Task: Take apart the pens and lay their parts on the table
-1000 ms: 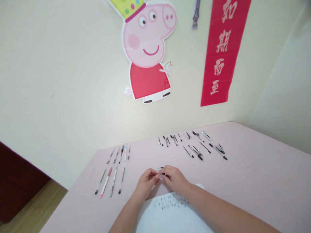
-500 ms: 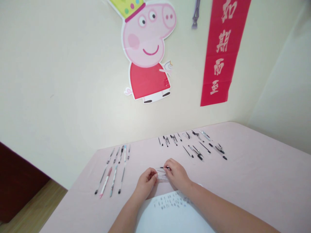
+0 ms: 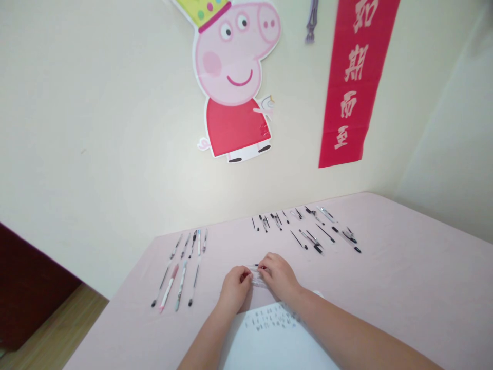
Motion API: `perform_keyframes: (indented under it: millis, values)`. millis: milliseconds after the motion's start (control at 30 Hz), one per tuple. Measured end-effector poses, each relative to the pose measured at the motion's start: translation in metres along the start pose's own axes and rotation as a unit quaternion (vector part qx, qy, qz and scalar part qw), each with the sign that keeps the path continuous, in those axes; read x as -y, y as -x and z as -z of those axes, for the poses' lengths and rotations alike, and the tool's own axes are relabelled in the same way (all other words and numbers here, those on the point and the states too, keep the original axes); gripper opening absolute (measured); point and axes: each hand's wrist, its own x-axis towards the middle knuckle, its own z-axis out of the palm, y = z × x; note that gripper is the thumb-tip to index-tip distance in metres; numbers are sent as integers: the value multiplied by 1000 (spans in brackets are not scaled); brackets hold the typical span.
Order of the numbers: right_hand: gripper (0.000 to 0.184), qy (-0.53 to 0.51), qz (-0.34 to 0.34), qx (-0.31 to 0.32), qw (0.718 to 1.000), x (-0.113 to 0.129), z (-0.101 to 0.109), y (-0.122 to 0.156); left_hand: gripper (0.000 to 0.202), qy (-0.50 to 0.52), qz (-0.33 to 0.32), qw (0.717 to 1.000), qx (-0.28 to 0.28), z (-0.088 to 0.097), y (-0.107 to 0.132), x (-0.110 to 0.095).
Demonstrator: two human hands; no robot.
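Observation:
My left hand [image 3: 235, 288] is closed, its thumb and fingers pinching the left end of a clear, crinkled plastic bag [image 3: 258, 279]. Opposite it, my right hand [image 3: 280, 276] has its fingertips closed at the bag's other end. A small dark, slender piece, perhaps part of a pen, shows at the right fingertips; most of it is hidden. Both hands are close together just above the pink cloth. Below them lies a white sheet of paper [image 3: 275, 344] with rows of dark handwriting along its top, partly covered by my right forearm.
Whole pens [image 3: 181, 282] lie in two rows on the pink-covered table [image 3: 127, 318] at left. Several pen parts, black refills, caps and clear barrels [image 3: 311, 240], lie at the back right. Behind the table, the wall carries a cartoon pig cutout [image 3: 236, 123] and a red banner [image 3: 352, 87].
The fingers have shifted slightly on the plastic bag, and less of the dark slender piece shows at the right fingertips. Pens and pen parts lie as before.

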Motion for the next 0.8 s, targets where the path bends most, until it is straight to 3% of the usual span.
perform_keyframes:
  millis: [200, 600, 800]
  values:
    - [4, 28, -3, 6, 1000, 4, 0, 1, 12, -36, -24, 998, -41, -3, 1, -1]
    - [4, 35, -1, -7, 999, 3, -3, 1, 7, -28, -24, 998, -60, -5, 4, 0]
    - [9, 10, -7, -45, 999, -6, 9, -3, 30, -13, -92, 996, -6, 3, 17, -3]
